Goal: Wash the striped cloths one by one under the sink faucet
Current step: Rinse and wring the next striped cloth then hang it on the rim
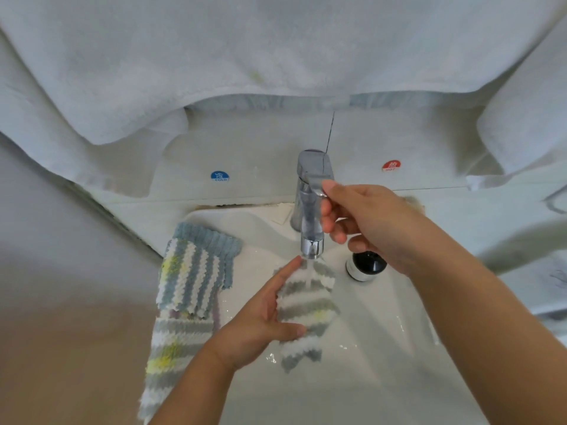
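Note:
A grey-and-white striped cloth hangs in the white sink under the chrome faucet, and water runs onto its top. My left hand holds this cloth, with the thumb pressed across its front and the fingers behind it. My right hand is at the faucet's lever, its thumb on the lever tip and its fingers curled beside the spout. Two more striped cloths lie on the sink's left rim: a blue-and-white one on top and a grey, white and yellow one below it.
White towels hang above the sink across the top of the view. A blue cold sticker and a red hot sticker sit on the back ledge. A black drain stopper sits right of the spout.

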Demonstrator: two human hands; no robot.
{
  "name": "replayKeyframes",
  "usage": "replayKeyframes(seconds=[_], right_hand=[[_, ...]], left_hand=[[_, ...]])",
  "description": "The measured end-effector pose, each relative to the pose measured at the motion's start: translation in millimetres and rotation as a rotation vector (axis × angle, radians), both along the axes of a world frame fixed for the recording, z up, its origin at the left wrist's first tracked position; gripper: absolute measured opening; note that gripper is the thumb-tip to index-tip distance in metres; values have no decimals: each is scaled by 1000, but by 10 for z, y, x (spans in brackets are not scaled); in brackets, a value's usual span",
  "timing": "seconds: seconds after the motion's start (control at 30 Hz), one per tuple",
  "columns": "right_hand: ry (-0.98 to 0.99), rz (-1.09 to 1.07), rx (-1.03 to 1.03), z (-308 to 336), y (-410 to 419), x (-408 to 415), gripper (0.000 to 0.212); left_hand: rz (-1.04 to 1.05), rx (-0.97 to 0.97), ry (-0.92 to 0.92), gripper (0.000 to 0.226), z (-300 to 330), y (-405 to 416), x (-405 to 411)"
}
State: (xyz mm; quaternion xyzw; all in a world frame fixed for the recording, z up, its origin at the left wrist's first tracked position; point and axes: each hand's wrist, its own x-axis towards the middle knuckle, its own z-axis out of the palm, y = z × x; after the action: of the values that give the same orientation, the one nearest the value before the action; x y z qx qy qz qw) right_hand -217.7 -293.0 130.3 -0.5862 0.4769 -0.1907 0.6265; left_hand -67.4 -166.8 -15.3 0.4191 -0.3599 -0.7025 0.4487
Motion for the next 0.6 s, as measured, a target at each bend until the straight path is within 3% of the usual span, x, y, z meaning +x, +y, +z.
replayKeyframes(seconds=[0.1, 0.23, 0.33, 0.4, 0.47, 0.6], right_hand=[[1, 26, -31, -76, 64, -48, 38], [117, -157, -180, -461, 349, -233, 46], [297, -271, 1, -1005, 649, -436, 45], [197, -280, 306, -1233, 725, -478, 51], [-77, -315, 533, -1312, 710, -488, 48], [-286, -412, 500, -1285, 552, -527, 29]], left_hand=[[3, -3, 27, 92, 23, -7, -1], [-14, -8, 106, 90, 56, -24, -22], [-25, -9, 166, 89, 66, -47, -73], [-35, -5, 173, 89, 54, -75, -133], [-41, 10, 162, 90, 20, -106, -201], [-36, 49, 155, 92, -46, -161, -312]])
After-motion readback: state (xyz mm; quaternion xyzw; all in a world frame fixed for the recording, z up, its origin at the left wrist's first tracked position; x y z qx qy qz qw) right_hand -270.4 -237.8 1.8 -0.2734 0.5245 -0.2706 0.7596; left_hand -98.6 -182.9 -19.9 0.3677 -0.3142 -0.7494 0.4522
